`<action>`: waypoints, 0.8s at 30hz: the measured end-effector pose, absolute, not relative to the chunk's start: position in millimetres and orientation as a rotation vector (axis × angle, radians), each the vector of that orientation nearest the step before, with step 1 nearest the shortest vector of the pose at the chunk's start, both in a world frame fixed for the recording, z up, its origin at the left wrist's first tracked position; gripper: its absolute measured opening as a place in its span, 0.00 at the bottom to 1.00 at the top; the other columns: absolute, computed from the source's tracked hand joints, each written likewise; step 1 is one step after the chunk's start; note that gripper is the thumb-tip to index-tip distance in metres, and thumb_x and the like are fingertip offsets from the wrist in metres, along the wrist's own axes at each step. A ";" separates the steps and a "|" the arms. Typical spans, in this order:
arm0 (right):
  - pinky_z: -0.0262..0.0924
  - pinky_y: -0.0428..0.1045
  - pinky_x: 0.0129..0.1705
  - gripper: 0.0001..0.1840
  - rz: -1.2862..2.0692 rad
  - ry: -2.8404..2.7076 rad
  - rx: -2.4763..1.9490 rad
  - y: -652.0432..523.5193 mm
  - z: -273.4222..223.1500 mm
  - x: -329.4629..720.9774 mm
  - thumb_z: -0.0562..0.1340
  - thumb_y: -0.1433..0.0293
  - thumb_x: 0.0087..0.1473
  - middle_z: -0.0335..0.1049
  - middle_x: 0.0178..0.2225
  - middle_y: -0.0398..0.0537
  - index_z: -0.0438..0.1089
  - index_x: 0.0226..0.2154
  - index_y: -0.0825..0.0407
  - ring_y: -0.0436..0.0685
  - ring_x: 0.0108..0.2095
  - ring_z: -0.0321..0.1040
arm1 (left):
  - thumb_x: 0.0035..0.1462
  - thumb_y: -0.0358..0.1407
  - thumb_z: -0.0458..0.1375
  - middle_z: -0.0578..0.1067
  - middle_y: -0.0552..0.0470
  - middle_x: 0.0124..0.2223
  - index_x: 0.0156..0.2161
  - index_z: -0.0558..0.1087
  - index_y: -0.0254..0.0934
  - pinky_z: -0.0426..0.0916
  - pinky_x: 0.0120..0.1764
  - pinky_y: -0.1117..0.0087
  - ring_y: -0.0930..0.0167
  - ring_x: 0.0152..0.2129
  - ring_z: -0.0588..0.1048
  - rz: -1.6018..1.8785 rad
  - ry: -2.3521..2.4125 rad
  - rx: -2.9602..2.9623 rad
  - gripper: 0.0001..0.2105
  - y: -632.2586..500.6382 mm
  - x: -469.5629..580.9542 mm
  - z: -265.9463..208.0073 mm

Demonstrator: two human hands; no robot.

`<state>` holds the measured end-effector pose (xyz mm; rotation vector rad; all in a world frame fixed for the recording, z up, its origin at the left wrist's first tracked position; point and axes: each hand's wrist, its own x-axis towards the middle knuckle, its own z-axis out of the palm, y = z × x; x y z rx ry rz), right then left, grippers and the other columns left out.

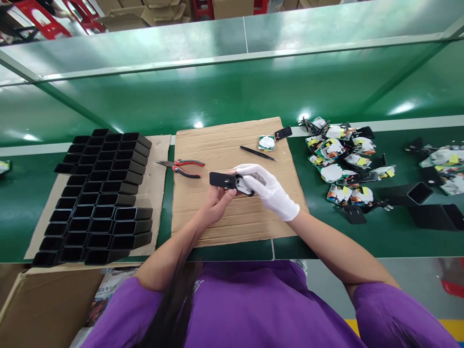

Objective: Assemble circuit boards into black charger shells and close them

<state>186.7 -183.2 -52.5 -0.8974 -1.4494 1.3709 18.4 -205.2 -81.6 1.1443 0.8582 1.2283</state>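
Observation:
Over the cardboard sheet, my bare left hand (214, 207) grips a black plastic casing (222, 180) from below. My right hand (266, 188), in a white glove, is closed at the casing's right end, around a circuit board (243, 185) with white filler on it; the fingers hide part of the board. How far the board sits in the casing, I cannot tell. Beyond my hands lie black tweezers (258, 153) and a small circuit board with a white top (267, 142), wired to a black end cap (283, 133). Red-handled pliers (181, 166) rest to the left.
Rows of open black casings (97, 193) stand on cardboard (156, 193) at the left. A pile of circuit boards (335, 150) with wires and black caps lies on the green bench (290, 246) at right. Farther right are two black tubes (404, 194) and more boards (447, 162).

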 end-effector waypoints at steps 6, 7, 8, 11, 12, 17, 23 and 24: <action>0.69 0.56 0.54 0.21 1.589 -1.378 -0.859 -179.6 -48.8 191.3 0.65 0.54 0.55 0.71 0.54 0.51 0.69 0.47 0.48 0.57 0.49 0.72 | 0.56 0.49 0.63 0.73 0.45 0.55 0.57 0.66 0.44 0.77 0.49 0.58 0.63 0.47 0.77 1.165 0.841 1.085 0.26 -202.6 19.8 -76.9; 0.68 0.55 0.54 0.22 1.594 -1.367 -0.868 -180.1 -50.0 190.0 0.66 0.54 0.55 0.70 0.55 0.51 0.68 0.47 0.48 0.57 0.50 0.72 | 0.56 0.49 0.63 0.73 0.45 0.55 0.57 0.66 0.44 0.77 0.50 0.57 0.63 0.47 0.77 1.163 0.839 1.079 0.26 -202.1 19.9 -76.9; 0.67 0.55 0.56 0.23 1.588 -1.366 -0.881 -180.6 -51.5 188.6 0.66 0.55 0.54 0.68 0.57 0.51 0.68 0.48 0.48 0.58 0.52 0.71 | 0.56 0.49 0.63 0.73 0.45 0.55 0.58 0.65 0.44 0.76 0.50 0.57 0.63 0.47 0.77 1.164 0.836 1.073 0.27 -201.6 19.9 -77.1; 0.61 0.56 0.62 0.27 1.552 -1.424 -0.940 -181.6 -56.7 185.8 0.66 0.55 0.53 0.67 0.59 0.52 0.66 0.53 0.48 0.60 0.58 0.66 | 0.58 0.49 0.61 0.74 0.46 0.54 0.61 0.63 0.44 0.74 0.52 0.56 0.63 0.47 0.77 1.169 0.841 1.079 0.29 -200.8 18.9 -79.5; 0.60 0.57 0.63 0.29 1.538 -1.456 -0.965 -181.7 -58.0 185.2 0.66 0.55 0.54 0.67 0.59 0.52 0.65 0.55 0.48 0.60 0.59 0.66 | 0.59 0.49 0.60 0.74 0.45 0.54 0.63 0.62 0.44 0.73 0.53 0.56 0.62 0.48 0.76 1.160 0.847 1.090 0.29 -200.7 18.1 -80.5; 0.62 0.59 0.60 0.30 1.398 -1.622 -1.067 -184.2 -61.2 182.0 0.62 0.58 0.56 0.72 0.54 0.52 0.63 0.59 0.51 0.62 0.55 0.69 | 0.61 0.49 0.57 0.72 0.45 0.58 0.65 0.62 0.43 0.62 0.62 0.55 0.59 0.57 0.70 1.081 0.937 1.291 0.29 -200.8 12.7 -83.3; 0.65 0.59 0.56 0.30 1.223 -1.683 -1.103 -187.4 -67.1 175.7 0.60 0.61 0.58 0.71 0.53 0.55 0.63 0.61 0.52 0.63 0.53 0.70 | 0.61 0.49 0.57 0.70 0.47 0.61 0.66 0.61 0.44 0.58 0.64 0.58 0.59 0.60 0.67 1.094 0.963 1.328 0.30 -198.3 11.3 -87.6; 0.65 0.58 0.56 0.29 1.209 -1.684 -1.094 -186.8 -68.3 175.1 0.60 0.60 0.59 0.71 0.53 0.55 0.63 0.61 0.52 0.62 0.53 0.70 | 0.61 0.49 0.57 0.70 0.47 0.61 0.66 0.60 0.45 0.60 0.63 0.57 0.59 0.59 0.68 1.081 0.940 1.269 0.31 -197.6 12.1 -88.3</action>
